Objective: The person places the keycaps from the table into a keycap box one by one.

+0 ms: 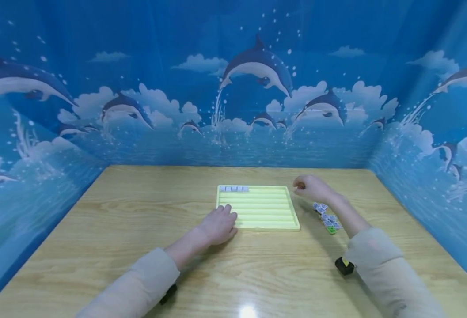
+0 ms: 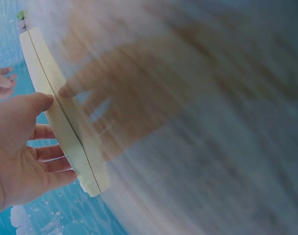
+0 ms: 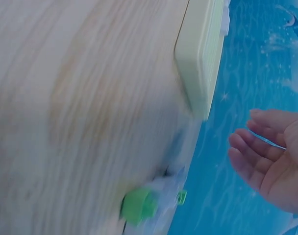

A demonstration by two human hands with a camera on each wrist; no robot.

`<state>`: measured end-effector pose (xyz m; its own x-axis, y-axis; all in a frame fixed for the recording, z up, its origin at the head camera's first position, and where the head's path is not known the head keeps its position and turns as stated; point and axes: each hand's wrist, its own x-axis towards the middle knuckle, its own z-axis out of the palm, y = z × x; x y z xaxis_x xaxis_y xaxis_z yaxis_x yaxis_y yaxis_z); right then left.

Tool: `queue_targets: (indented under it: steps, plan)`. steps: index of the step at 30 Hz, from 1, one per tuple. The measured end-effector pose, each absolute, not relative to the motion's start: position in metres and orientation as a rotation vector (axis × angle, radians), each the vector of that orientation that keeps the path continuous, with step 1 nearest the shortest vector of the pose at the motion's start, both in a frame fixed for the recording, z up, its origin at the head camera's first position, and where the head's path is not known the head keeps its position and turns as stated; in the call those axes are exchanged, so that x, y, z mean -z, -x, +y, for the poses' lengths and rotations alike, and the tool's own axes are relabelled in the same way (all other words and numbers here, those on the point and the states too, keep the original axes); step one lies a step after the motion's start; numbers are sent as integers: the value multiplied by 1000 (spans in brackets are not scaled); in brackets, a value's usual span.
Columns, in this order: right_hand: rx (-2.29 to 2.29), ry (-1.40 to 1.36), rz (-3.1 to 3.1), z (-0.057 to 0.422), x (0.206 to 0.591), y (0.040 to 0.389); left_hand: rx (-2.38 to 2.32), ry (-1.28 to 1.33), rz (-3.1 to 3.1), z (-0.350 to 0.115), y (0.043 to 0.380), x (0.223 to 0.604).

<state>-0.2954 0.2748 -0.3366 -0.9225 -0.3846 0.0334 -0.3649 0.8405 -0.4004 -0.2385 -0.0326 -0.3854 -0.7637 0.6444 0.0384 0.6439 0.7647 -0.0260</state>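
A pale yellow-green tray [image 1: 261, 206] with ridged rows lies on the table. Several small white tiles [image 1: 234, 188] stand side by side in its far row, at the left end. My left hand [image 1: 218, 224] rests on the tray's near left corner, thumb at the front edge and fingers over the top, as the left wrist view shows. Right of the tray, my right hand [image 1: 314, 187] hovers with loosely bent fingers; in the right wrist view nothing shows in the hand [image 3: 271, 152]. Several loose tiles [image 1: 326, 216] lie below it, one with a green side [image 1: 331, 230].
The wooden table [image 1: 273, 274] runs back to a blue dolphin-print curtain [image 1: 233, 145], which also closes both sides. Dark wrist devices show under both sleeves, one of them a black box [image 1: 343, 266] at the right.
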Motion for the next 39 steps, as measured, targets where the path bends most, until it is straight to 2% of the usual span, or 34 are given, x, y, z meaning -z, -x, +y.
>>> queue_targets:
  steps: [14, 39]
  plan:
    - [443, 460, 2891, 310, 341, 288, -7, 1068, -2903, -33, 240, 387]
    - [255, 375, 2835, 302, 355, 295, -24, 1080, -2896, -33, 241, 388]
